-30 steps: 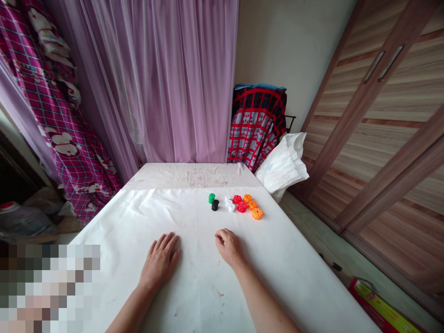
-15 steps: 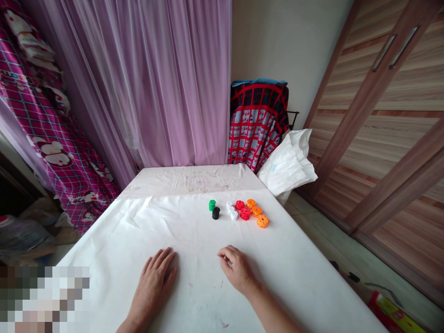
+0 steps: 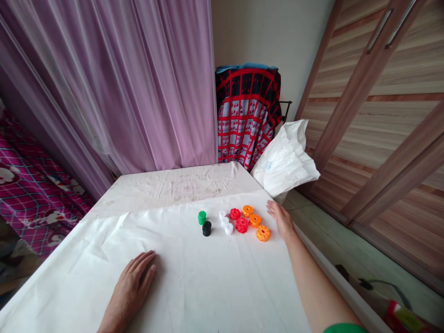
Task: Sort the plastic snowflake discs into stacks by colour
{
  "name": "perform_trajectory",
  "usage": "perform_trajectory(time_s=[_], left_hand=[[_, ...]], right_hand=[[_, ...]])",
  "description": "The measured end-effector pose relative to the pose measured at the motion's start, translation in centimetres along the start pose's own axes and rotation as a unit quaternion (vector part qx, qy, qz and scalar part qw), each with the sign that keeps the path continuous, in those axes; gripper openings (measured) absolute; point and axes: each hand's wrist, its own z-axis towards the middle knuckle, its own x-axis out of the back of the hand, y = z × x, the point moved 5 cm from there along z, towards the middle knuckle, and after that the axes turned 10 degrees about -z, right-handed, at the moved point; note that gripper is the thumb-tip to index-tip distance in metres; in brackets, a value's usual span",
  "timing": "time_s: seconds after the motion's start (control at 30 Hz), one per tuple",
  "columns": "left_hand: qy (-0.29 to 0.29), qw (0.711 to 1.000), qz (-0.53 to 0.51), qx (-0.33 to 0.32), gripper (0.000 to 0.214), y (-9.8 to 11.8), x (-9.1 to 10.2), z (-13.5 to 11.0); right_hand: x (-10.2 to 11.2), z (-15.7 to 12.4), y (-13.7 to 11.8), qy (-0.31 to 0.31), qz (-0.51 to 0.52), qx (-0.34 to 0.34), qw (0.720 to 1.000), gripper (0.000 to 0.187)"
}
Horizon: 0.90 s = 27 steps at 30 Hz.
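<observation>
A cluster of small plastic gear-like pieces lies on the white cloth-covered table (image 3: 180,286): a green piece (image 3: 201,217), a black piece (image 3: 206,228), white pieces (image 3: 226,222), red pieces (image 3: 242,225) and orange pieces (image 3: 262,233). My right hand (image 3: 281,219) is stretched out just right of the orange pieces, fingers extended and open, holding nothing. Lying flat on the cloth at the near left, far from the pieces, my left hand (image 3: 133,284) is open with its fingers together.
A purple curtain (image 3: 121,83) hangs behind the table. A red checked cloth over a chair (image 3: 247,111) and a white bag (image 3: 286,159) stand at the far right corner. Wooden wardrobe doors (image 3: 388,106) line the right. The table's right edge runs close beside my right arm.
My right hand has left the middle of the table and reached forward and right, to beside the orange pieces, opening out. The left hand stayed flat. The view turned right.
</observation>
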Motion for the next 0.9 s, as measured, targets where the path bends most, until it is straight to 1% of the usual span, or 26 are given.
perform_trajectory(time_s=[0.07, 0.13, 0.2, 0.27, 0.3, 0.37, 0.43, 0.47, 0.53, 0.6, 0.63, 0.7, 0.8, 0.9], left_hand=[[-0.010, 1.000, -0.007, 0.008, 0.045, -0.3, -0.3, 0.4], [-0.020, 0.999, -0.022, 0.020, 0.046, -0.4, -0.9, 1.3], [-0.025, 0.998, -0.050, 0.036, 0.050, -0.3, -1.9, 3.1], [-0.031, 0.993, -0.094, 0.059, 0.054, 0.4, -3.4, 6.0], [-0.031, 0.990, -0.119, 0.072, 0.055, 1.1, -4.4, 7.7], [-0.042, 0.979, -0.178, 0.086, 0.057, 3.0, -6.4, 11.4], [-0.075, 0.965, -0.235, 0.087, 0.058, 5.5, -8.5, 14.5], [-0.090, 0.958, -0.259, 0.085, 0.059, 6.7, -9.4, 15.6], [-0.126, 0.950, -0.274, 0.077, 0.058, 8.5, -10.7, 17.0], [-0.150, 0.953, -0.257, 0.056, 0.052, 9.4, -11.3, 17.1], [-0.154, 0.956, -0.246, 0.049, 0.049, 9.5, -11.3, 16.9], [-0.152, 0.960, -0.231, 0.042, 0.045, 8.9, -11.0, 15.8], [-0.136, 0.968, -0.210, 0.032, 0.045, 7.1, -9.8, 13.0], [-0.102, 0.986, -0.130, 0.009, 0.048, 5.2, -8.1, 9.2]], right_hand=[[-1.7, 1.4, 0.3, -0.019, 0.027, -0.001, 0.999, 0.075], [-3.6, 2.2, 0.2, -0.045, 0.040, -0.002, 0.998, 0.077], [-5.7, 2.4, -0.2, -0.091, 0.027, -0.002, 0.995, 0.074], [-7.8, 2.0, -0.9, -0.142, -0.013, 0.010, 0.990, 0.067], [-8.8, 1.7, -1.3, -0.159, -0.037, 0.023, 0.986, 0.062], [-10.6, 0.7, -2.2, -0.181, -0.092, 0.059, 0.977, 0.050], [-12.3, -0.5, -3.1, -0.200, -0.160, 0.103, 0.961, 0.039], [-13.2, -1.1, -3.5, -0.208, -0.194, 0.127, 0.950, 0.036], [-14.9, -2.5, -4.4, -0.224, -0.252, 0.183, 0.924, 0.029], [-16.4, -4.0, -5.2, -0.238, -0.288, 0.236, 0.897, 0.025], [-17.1, -4.8, -5.5, -0.247, -0.299, 0.255, 0.886, 0.024], [-18.5, -6.6, -6.2, -0.267, -0.317, 0.276, 0.867, 0.025], [-20.4, -9.9, -7.4, -0.278, -0.353, 0.290, 0.845, 0.023], [-22.6, -13.9, -8.7, -0.292, -0.400, 0.306, 0.813, 0.025]])
